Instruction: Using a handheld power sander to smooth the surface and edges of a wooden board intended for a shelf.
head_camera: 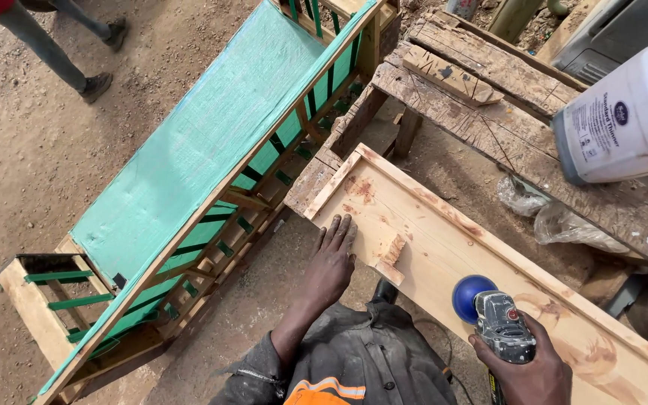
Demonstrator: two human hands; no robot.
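Pale wood fills the near ground: a long board [489, 262] with raised edge strips runs slantwise under both hands. Nearest, the right hand [526, 371] is wrapped tight around the grey body of a power sander [498, 319], whose blue round head sits on the board just ahead of the knuckles. To the left of it, well apart, the left hand [333, 259] lies flat on the board with fingers spread, holding nothing, pressing near the board's edge. Just beside those fingers, toward the right hand, a small wooden block [391, 255] is fixed to the board's face. Beyond the right hand stands a rough, weathered bench [489, 105], carrying a white plastic jug [628, 116] lying on its side and some crumpled clear plastic [564, 225] near its edge. Beyond the left hand, on the dirt ground, lies a wooden frame [189, 195] with green slats, covered by a green sheet. Farthest off, past that frame, another person's legs and shoes [76, 45] show on the dirt.
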